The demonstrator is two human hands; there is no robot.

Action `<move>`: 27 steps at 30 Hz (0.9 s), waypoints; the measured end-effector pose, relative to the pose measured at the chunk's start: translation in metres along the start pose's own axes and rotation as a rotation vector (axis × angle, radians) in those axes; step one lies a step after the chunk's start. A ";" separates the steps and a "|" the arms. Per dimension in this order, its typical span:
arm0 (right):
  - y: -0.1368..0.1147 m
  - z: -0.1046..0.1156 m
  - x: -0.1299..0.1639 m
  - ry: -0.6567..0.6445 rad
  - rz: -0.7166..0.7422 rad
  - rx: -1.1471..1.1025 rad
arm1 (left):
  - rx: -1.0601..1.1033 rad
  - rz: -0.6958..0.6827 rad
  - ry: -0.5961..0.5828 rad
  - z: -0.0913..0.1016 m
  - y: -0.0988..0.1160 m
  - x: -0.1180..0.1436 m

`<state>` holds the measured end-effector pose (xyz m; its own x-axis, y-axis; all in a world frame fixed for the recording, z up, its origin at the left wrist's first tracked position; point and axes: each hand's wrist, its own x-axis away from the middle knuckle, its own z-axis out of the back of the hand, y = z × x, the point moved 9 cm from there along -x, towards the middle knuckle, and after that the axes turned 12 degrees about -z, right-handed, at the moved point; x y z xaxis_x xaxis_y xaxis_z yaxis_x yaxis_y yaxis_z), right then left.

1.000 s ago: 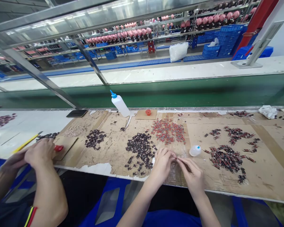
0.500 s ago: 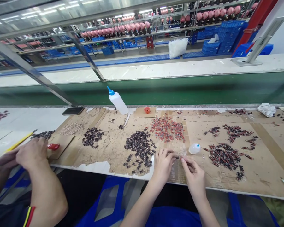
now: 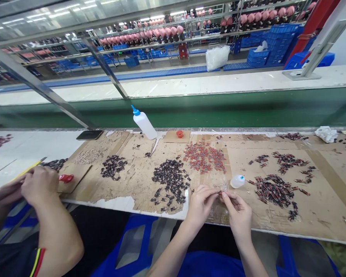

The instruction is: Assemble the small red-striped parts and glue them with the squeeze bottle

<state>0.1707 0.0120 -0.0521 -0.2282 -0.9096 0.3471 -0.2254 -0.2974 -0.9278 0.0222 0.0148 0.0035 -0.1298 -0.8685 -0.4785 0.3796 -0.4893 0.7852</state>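
Fingers (image 3: 216,191) of both hands pinch one tiny red part (image 3: 220,192) between them; a slip could drop it into the dark pile (image 3: 170,181) just left of them.

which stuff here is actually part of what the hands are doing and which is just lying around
In use:
left hand and right hand, pinching a small part
dark parts pile
red parts pile

Lying about:
squeeze bottle
red cap
phone
crumpled rag
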 end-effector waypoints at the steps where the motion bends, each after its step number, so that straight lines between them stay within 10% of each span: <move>1: -0.001 0.000 0.000 0.000 0.003 -0.002 | 0.011 -0.003 0.005 0.001 0.002 0.000; 27: -0.026 -0.004 0.008 -0.077 0.063 0.061 | 0.213 0.289 0.070 -0.001 -0.004 0.006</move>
<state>0.1712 0.0134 -0.0247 -0.1660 -0.9459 0.2788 -0.1544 -0.2543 -0.9547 0.0211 0.0115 -0.0031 0.0208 -0.9692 -0.2453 0.1908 -0.2370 0.9526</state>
